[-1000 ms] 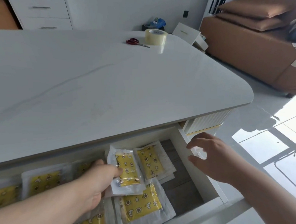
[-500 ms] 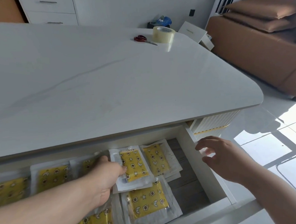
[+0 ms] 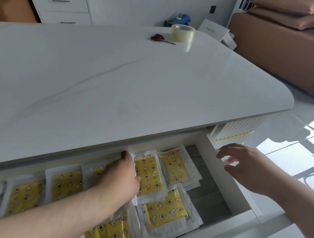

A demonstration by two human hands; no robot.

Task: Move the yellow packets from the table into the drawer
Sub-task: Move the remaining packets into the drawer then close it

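Now, the white desk (image 3: 114,84) fills the view, its drawer (image 3: 233,196) open under the near edge, with yellow packets (image 3: 164,211) lying flat inside. The left hand (image 3: 122,173) is in the drawer, pinching one packet (image 3: 150,173) by its left edge, toward the far right. The right hand (image 3: 246,167) hovers, fingers spread, over the drawer's right wall. Far back sit a tape roll (image 3: 182,33) and scissors (image 3: 158,37).

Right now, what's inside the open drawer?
Overlapping yellow packets in clear wrap on the drawer's grey floor, bare at the right. The left hand holds one packet at the back. Its arm and the tabletop cover part; anything beneath the packets is hidden.
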